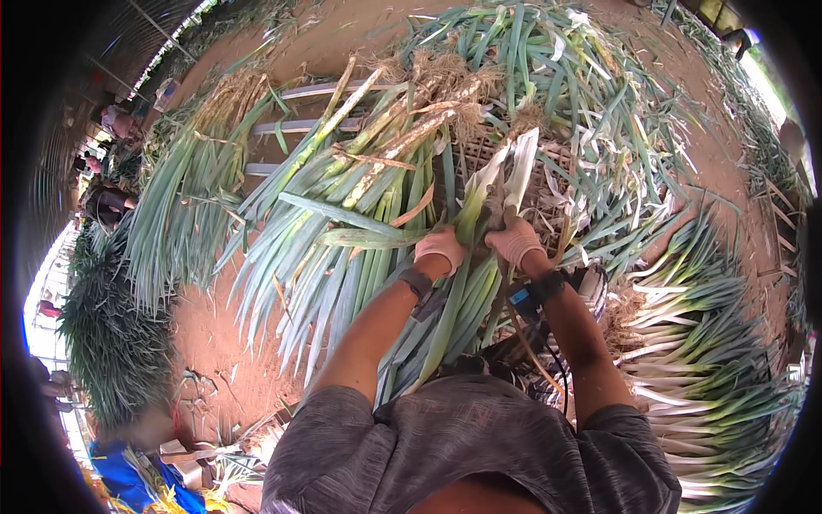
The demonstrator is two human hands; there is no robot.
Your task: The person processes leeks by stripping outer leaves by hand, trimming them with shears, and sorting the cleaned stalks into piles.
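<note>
My left hand (440,249), in a pinkish work glove, is closed around the leaves of a large green onion (474,204). One long leaf (369,239) sticks out to the left from that hand. Close beside it, my right hand (515,243), gloved likewise, grips a pale outer leaf sheath (523,160) whose broad end points away from me. Brownish strips hang below the right hand; the fingertips of both hands are hidden. Untrimmed green onions (359,173) with dry roots lie to the left of my hands, their leaves drooping towards me.
Stripped leaves (597,122) are heaped over a plastic crate (478,154) ahead. Cleaned green onions with white stems (674,347) lie in a row at right. Metal rails (308,126) support the onions at left. Another dark green pile (119,327) and people (112,202) are farther left.
</note>
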